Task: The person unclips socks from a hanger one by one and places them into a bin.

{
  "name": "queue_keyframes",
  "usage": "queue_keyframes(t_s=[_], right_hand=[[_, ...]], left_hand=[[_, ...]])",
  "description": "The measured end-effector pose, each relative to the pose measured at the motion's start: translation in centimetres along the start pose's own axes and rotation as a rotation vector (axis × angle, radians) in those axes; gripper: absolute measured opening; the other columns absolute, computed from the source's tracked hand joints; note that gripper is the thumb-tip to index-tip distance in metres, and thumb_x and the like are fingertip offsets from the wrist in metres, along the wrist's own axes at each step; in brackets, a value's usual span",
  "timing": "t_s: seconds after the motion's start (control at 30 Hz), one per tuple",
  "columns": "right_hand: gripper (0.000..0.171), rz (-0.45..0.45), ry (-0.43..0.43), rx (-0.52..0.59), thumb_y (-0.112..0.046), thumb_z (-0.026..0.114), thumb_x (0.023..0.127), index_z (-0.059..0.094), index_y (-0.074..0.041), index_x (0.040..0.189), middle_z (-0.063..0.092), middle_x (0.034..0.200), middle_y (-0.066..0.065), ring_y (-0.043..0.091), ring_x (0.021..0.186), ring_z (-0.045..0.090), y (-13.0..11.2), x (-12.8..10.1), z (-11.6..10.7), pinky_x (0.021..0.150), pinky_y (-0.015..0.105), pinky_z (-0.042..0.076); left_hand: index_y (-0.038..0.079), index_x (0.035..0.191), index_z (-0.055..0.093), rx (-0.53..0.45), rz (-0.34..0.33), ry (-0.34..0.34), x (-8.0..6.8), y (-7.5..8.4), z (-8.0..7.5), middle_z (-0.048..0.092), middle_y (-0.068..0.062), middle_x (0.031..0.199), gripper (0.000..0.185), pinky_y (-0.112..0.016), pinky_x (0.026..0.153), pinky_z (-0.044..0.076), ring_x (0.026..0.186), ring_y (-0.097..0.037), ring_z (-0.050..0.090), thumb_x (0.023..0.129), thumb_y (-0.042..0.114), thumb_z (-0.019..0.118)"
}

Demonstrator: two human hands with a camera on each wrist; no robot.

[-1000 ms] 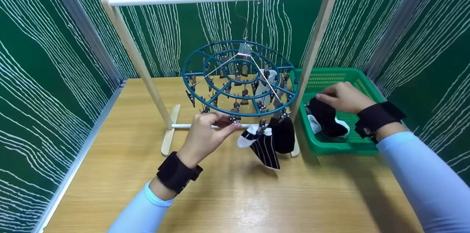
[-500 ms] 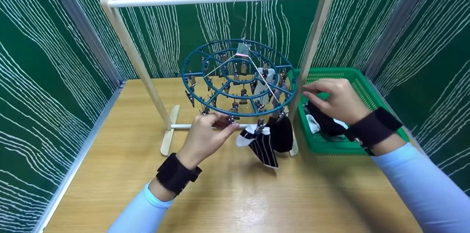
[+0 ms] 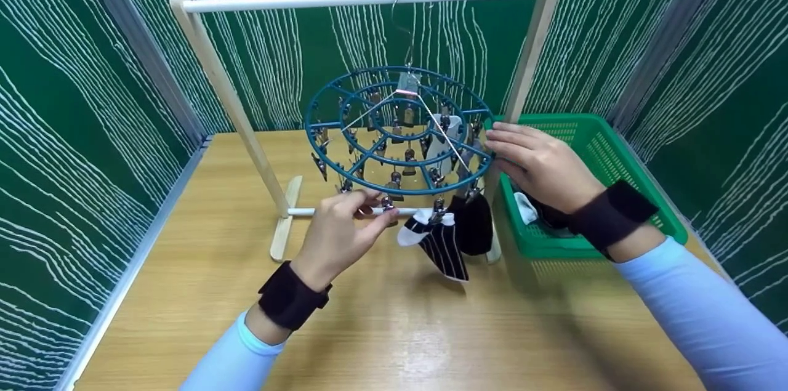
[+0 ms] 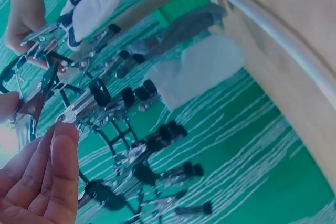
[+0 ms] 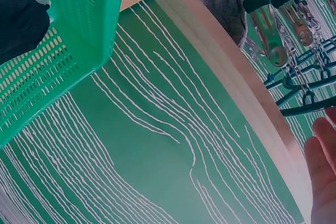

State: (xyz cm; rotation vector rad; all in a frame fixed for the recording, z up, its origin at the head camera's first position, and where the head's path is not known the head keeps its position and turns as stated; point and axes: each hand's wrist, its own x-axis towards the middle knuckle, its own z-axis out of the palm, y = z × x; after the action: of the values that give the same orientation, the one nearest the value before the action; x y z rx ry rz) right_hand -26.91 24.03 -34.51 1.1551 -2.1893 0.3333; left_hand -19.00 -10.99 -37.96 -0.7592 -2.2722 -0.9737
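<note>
My left hand (image 3: 335, 228) pinches a metal clip (image 3: 386, 203) at the front of a round blue-green sock hanger (image 3: 418, 193). In the left wrist view its fingertips meet at that clip (image 4: 34, 108). My right hand (image 3: 548, 163) reaches to the hanger's right edge, its fingers fairly straight against or close to the rim; no sock shows in it. From clips on the front right hang a black-and-white striped sock (image 3: 444, 252) and a black sock (image 3: 475, 228). Farther back hang a white sock (image 4: 202, 66) and a grey sock (image 4: 184, 29).
The hanger hooks over the white rail (image 3: 295, 1) of a wooden stand, whose right post (image 3: 534, 52) rises beside my right hand. Behind that hand sits a green basket (image 3: 668, 237) with black and white socks (image 3: 524, 209), partly covered. Patterned green panels enclose the table (image 3: 184, 292).
My right hand has left the dark socks in the basket and moved left to the hanger's right edge. My left hand stays at the front clip, shifting only slightly.
</note>
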Motion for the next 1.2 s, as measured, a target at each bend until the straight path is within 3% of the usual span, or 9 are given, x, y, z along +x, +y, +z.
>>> queue_keyframes(t_s=[0.17,0.27,0.33,0.43,0.57,0.8,1.07,1.2], right_hand=[[0.037,0.001,0.011,0.015,0.006,0.08,0.093,0.075,0.005,0.13,0.075,0.13,0.027,0.046,0.125,0.072,0.0,0.1,0.0,0.105,0.06,0.059],[0.037,0.0,0.027,0.029,0.007,0.079,0.093,0.075,0.005,0.13,0.076,0.13,0.026,0.045,0.124,0.072,-0.1,0.1,0.0,0.104,0.06,0.059],[0.037,-0.002,0.04,0.035,0.008,0.079,0.093,0.075,0.005,0.129,0.076,0.129,0.026,0.045,0.124,0.072,-0.2,0.0,0.0,0.104,0.061,0.059],[0.036,-0.005,0.064,0.044,0.009,0.08,0.092,0.076,0.006,0.127,0.077,0.127,0.025,0.045,0.122,0.073,-0.4,0.1,-0.1,0.102,0.061,0.06],[0.034,-0.015,0.085,0.055,0.008,0.08,0.092,0.077,0.006,0.126,0.078,0.124,0.024,0.044,0.119,0.074,-0.9,0.2,-0.2,0.1,0.06,0.061],[0.033,-0.057,0.118,0.065,0.009,0.083,0.088,0.079,0.006,0.121,0.08,0.118,0.023,0.043,0.114,0.075,-1.9,0.5,-0.4,0.095,0.059,0.062],[0.037,-0.096,0.146,0.099,0.011,0.087,0.082,0.079,0.005,0.117,0.08,0.115,0.023,0.042,0.11,0.076,-3.1,1.1,-0.6,0.092,0.056,0.063],[0.031,-0.108,0.129,0.112,0.004,0.086,0.087,0.079,0.006,0.117,0.08,0.114,0.024,0.042,0.11,0.077,-3.5,1.4,-0.7,0.093,0.057,0.063]], left_hand=[[0.001,0.093,0.073,0.215,0.303,0.262,-0.1,-0.2,-0.5,0.075,-0.011,0.081,0.036,-0.034,0.066,0.061,0.071,-0.025,0.07,0.099,0.036,0.081],[0.001,0.092,0.069,0.328,0.434,0.404,0.2,0.0,-0.9,0.067,-0.01,0.08,0.045,-0.035,0.064,0.053,0.071,-0.027,0.061,0.105,0.044,0.07],[0.001,0.097,0.071,0.39,0.486,0.44,0.6,0.2,-1.1,0.067,-0.012,0.087,0.047,-0.038,0.069,0.052,0.08,-0.029,0.061,0.108,0.047,0.066],[0.002,0.109,0.076,0.465,0.543,0.421,1.2,0.5,-1.2,0.073,-0.015,0.103,0.047,-0.042,0.084,0.058,0.098,-0.032,0.068,0.109,0.047,0.064],[0.003,0.116,0.08,0.533,0.568,0.362,1.8,0.8,-1.2,0.08,-0.015,0.114,0.04,-0.044,0.097,0.062,0.11,-0.033,0.074,0.108,0.041,0.068],[0.002,0.106,0.083,0.576,0.569,0.33,1.8,0.1,-1.7,0.082,-0.013,0.101,0.023,-0.04,0.093,0.065,0.097,-0.029,0.077,0.093,0.02,0.088],[-0.003,0.108,0.082,0.567,0.534,0.337,1.6,-1.4,-2.3,0.082,-0.018,0.106,0.02,-0.042,0.096,0.065,0.105,-0.032,0.08,0.098,0.014,0.082],[-0.005,0.112,0.081,0.546,0.505,0.343,1.5,-1.9,-2.5,0.082,-0.019,0.111,0.022,-0.043,0.097,0.065,0.108,-0.034,0.08,0.101,0.015,0.079]])
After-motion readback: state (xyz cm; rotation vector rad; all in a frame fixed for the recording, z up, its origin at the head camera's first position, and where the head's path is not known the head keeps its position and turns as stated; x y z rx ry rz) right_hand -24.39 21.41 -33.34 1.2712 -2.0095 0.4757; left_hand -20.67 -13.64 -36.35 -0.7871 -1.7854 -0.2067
